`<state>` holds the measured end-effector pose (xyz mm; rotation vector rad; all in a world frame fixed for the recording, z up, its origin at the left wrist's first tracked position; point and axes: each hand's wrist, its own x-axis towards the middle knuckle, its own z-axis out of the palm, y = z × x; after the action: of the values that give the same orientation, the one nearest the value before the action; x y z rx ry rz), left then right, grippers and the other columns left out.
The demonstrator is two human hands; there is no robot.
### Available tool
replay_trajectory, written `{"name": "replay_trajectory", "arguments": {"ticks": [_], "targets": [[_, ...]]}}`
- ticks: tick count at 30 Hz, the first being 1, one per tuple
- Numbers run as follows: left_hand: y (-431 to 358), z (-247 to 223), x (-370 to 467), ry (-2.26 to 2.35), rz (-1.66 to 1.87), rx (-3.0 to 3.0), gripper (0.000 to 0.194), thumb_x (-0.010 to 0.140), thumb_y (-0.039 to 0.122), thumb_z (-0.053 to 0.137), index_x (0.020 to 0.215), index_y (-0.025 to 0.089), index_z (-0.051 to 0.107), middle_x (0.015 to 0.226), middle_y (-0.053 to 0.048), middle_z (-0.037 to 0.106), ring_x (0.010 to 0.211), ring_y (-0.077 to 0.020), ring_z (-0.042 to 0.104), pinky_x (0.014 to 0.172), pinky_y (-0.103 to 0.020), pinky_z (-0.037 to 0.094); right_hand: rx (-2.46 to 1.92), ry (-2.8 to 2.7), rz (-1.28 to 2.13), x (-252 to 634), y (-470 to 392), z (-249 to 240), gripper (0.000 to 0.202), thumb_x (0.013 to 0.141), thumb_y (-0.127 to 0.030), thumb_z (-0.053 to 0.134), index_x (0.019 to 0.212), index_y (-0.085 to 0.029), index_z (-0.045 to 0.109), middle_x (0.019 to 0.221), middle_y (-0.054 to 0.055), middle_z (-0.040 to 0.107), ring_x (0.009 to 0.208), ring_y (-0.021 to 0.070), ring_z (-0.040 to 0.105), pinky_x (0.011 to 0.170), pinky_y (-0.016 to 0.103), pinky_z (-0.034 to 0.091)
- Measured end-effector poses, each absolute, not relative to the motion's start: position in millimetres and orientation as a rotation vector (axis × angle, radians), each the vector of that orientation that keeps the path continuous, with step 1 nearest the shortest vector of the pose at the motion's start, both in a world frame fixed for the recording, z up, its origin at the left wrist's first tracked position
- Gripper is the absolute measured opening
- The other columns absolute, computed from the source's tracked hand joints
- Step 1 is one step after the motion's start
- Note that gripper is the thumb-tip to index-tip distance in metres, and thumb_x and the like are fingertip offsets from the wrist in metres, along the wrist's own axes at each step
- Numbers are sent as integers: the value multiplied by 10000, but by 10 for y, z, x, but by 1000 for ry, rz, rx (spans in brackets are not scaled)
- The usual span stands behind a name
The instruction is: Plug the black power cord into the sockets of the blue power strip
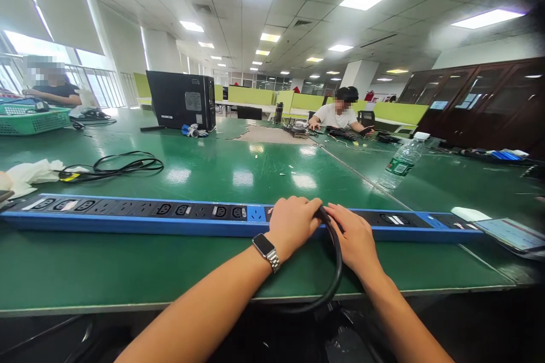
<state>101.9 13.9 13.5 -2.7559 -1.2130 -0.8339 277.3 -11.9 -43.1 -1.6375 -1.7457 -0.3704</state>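
Note:
A long blue power strip (140,223) with black socket modules lies along the green table, in front of me. My left hand (293,221), a watch on its wrist, is closed over the strip's middle with its fingers at the end of a thick black power cable (338,261). From the right, my right hand (355,232) meets it, fingers closed against the same cable end. The cable bends down between my forearms and over the table's front edge. Its plug end and the sockets beneath are hidden by my hands.
A water bottle (402,161) and a phone-like device (513,234) are to the right. Left lie a coiled black cable (123,165) and a green basket (34,119). A black computer case (181,100) stands farther back. Two people sit across the table.

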Motion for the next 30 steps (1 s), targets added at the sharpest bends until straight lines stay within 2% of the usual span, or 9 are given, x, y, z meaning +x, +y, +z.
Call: {"name": "replay_trajectory", "arguments": {"ticks": [5, 10, 17, 22, 24, 30], "targets": [[128, 95, 1026, -1275, -938, -2761, 217, 926, 326, 529, 1106, 248, 623, 948, -36, 747, 880, -237, 694, 747, -336, 503, -1633, -1748, -370, 2785, -111, -442, 421, 937, -428, 366, 1097, -232, 703, 1235, 86, 683, 1207, 283, 589, 1012, 503, 410], [154, 103, 986, -1512, -1182, -2752, 300, 956, 438, 476, 1159, 254, 596, 868, -29, 756, 772, -218, 704, 635, -284, 480, -1622, -1752, -354, 2802, -102, -458, 434, 941, -452, 375, 1099, -222, 708, 1237, 86, 682, 1214, 287, 583, 1012, 507, 408], [145, 163, 875, -1437, -1369, -2776, 278, 917, 415, 558, 1123, 244, 631, 879, -27, 763, 759, -194, 699, 630, -251, 465, -1620, -1748, -353, 2790, -118, -454, 443, 950, -456, 364, 1107, -222, 706, 1247, 79, 677, 1221, 276, 578, 1020, 495, 397], [243, 240, 360, -1521, -1552, -2626, 271, 894, 397, 574, 1081, 218, 652, 864, -35, 755, 712, -172, 677, 649, -252, 474, -1644, -1733, -324, 2773, -130, -435, 433, 944, -441, 375, 1115, -224, 708, 1250, 69, 677, 1228, 272, 572, 1029, 488, 388], [307, 247, 67, -1577, -1576, -2556, 303, 882, 426, 568, 1066, 201, 657, 795, -38, 741, 669, -170, 661, 636, -254, 475, -1652, -1725, -313, 2766, -130, -429, 430, 941, -433, 378, 1118, -223, 708, 1253, 67, 675, 1233, 269, 568, 1037, 486, 381], [403, 170, -523, -1647, -1571, -2481, 361, 855, 502, 552, 1012, 195, 658, 772, -25, 729, 649, -164, 636, 632, -255, 471, -1673, -1716, -299, 2750, -121, -427, 431, 935, -425, 376, 1117, -221, 709, 1263, 69, 669, 1239, 263, 564, 1054, 480, 367]]}}
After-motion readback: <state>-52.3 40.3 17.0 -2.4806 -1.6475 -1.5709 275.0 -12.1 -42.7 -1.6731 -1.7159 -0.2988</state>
